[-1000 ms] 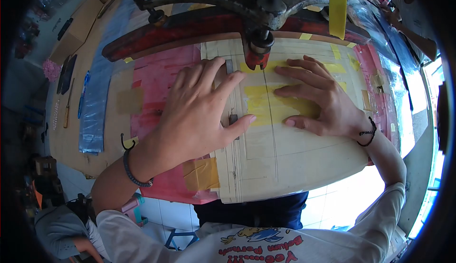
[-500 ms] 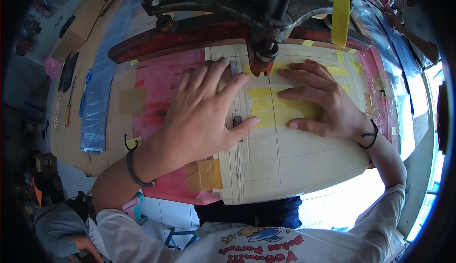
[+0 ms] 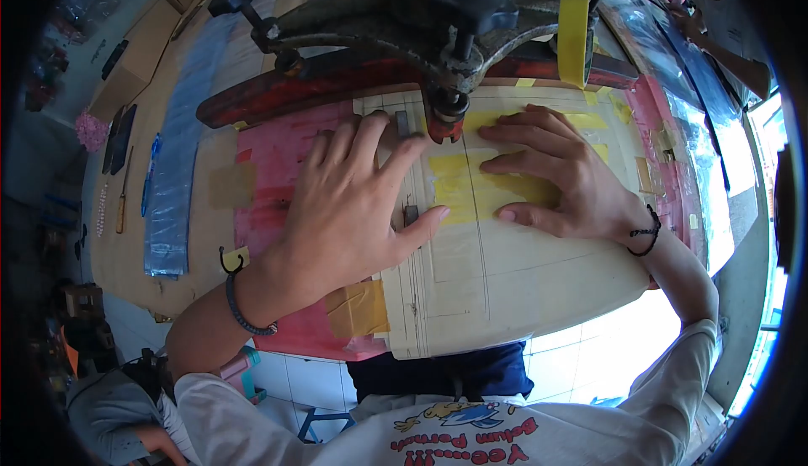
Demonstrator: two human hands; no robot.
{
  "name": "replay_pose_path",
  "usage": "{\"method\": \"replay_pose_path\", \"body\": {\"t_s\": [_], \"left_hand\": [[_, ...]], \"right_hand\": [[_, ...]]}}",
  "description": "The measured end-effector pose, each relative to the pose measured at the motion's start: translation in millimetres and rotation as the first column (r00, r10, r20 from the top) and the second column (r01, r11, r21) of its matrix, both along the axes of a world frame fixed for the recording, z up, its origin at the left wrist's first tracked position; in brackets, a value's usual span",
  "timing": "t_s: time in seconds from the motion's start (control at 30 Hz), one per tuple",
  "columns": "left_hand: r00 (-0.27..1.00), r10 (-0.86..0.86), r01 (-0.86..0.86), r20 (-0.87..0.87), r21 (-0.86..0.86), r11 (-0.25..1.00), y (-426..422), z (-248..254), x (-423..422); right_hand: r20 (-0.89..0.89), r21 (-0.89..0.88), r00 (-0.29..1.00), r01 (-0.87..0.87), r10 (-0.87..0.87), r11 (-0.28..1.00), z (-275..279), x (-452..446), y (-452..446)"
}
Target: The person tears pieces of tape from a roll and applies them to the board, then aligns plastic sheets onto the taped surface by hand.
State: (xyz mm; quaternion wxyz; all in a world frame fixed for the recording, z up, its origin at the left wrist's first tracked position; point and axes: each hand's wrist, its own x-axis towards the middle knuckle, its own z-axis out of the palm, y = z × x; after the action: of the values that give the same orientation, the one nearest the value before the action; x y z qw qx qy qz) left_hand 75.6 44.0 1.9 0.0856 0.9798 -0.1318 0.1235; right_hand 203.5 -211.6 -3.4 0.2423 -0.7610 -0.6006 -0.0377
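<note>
Fingers spread, my left hand lies over the seam between a red sheet and a cream board. Its thumb rests beside a small dark block, and a second dark block sits near its index finger. My right hand is spread across yellow tape strips on the cream board. Neither hand grips anything. Between them, a red-tipped metal foot of a dark metal frame hangs over the board. Thin pencil lines cross the board.
A long red bar runs under the metal frame, where a yellow tape roll hangs. Blue plastic sheeting, a wooden-handled tool and a blue pen lie left. People are at the lower left and upper right.
The view has shifted slightly, so the board and both hands appear a little further left. The metal frame looks slightly lower. Both hands keep about the same places on the board.
</note>
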Motion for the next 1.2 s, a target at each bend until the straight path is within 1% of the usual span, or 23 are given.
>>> {"method": "replay_pose_path", "body": {"t_s": [0.03, 0.13, 0.23, 0.33, 0.43, 0.53, 0.63, 0.73, 0.83, 0.93, 1.03, 1.13, 1.2], "left_hand": [[1.000, 0.000, 0.000, 0.005, -0.003, 1.000, 0.0, 0.1, 0.0], [0.999, -0.022, 0.025, 0.029, -0.093, 0.995, 1.2, -0.4, 1.0], [0.999, -0.011, 0.018, 0.050, -0.153, 0.988, 5.2, 2.7, 2.5], [1.000, 0.004, -0.003, 0.011, -0.130, 0.992, 7.3, 1.9, 5.1], [0.999, 0.010, -0.006, 0.033, -0.122, 0.993, 6.5, 0.8, 5.2], [0.996, -0.010, 0.017, 0.093, -0.074, 0.997, 3.6, -1.3, 6.2], [0.996, -0.006, 0.008, 0.084, -0.024, 1.000, 2.1, 0.2, 6.2], [0.998, -0.006, 0.006, 0.060, -0.012, 1.000, 3.9, -0.2, 6.6], [0.996, 0.002, -0.001, 0.092, -0.020, 1.000, 2.0, -1.6, 5.9], [0.988, -0.014, 0.005, 0.155, 0.062, 0.998, 1.4, 0.4, 2.9], [0.991, -0.022, 0.015, 0.135, 0.049, 0.999, -1.6, 2.7, -0.3], [0.985, -0.074, 0.065, 0.157, 0.062, 0.996, -2.7, 1.7, -0.2], [0.991, -0.063, 0.065, 0.117, -0.013, 0.998, -5.3, -2.2, -0.6]], "right_hand": [[-0.007, 0.007, 1.000, -0.003, 0.003, 1.000, -0.1, -1.0, 0.3], [-0.043, 0.023, 0.999, 0.020, -0.019, 1.000, -0.5, -4.1, 0.9], [-0.023, 0.019, 1.000, 0.008, -0.007, 1.000, -0.6, -2.1, 1.8], [-0.025, 0.037, 0.999, 0.023, -0.022, 0.999, -0.8, -3.8, 1.8], [-0.022, 0.049, 0.999, 0.028, -0.027, 0.998, -3.9, -3.6, 1.0], [-0.033, 0.077, 0.999, 0.027, -0.024, 0.997, -4.1, -4.4, 1.5], [-0.038, 0.105, 0.999, 0.022, -0.018, 0.994, -6.8, -3.5, 0.4], [-0.015, 0.081, 1.000, 0.028, -0.027, 0.996, -2.5, -5.8, -1.8], [-0.008, 0.124, 1.000, -0.009, 0.010, 0.992, -6.8, -4.2, -1.4], [-0.014, 0.127, 1.000, -0.005, 0.007, 0.992, -5.3, -4.4, -1.5], [-0.061, 0.092, 0.998, 0.022, -0.017, 0.995, -2.1, -6.6, -1.1], [-0.075, 0.054, 0.997, 0.034, -0.030, 0.998, -1.5, -7.1, -1.6], [-0.072, 0.090, 0.997, 0.035, -0.029, 0.995, -4.9, -7.3, -1.7]]}}
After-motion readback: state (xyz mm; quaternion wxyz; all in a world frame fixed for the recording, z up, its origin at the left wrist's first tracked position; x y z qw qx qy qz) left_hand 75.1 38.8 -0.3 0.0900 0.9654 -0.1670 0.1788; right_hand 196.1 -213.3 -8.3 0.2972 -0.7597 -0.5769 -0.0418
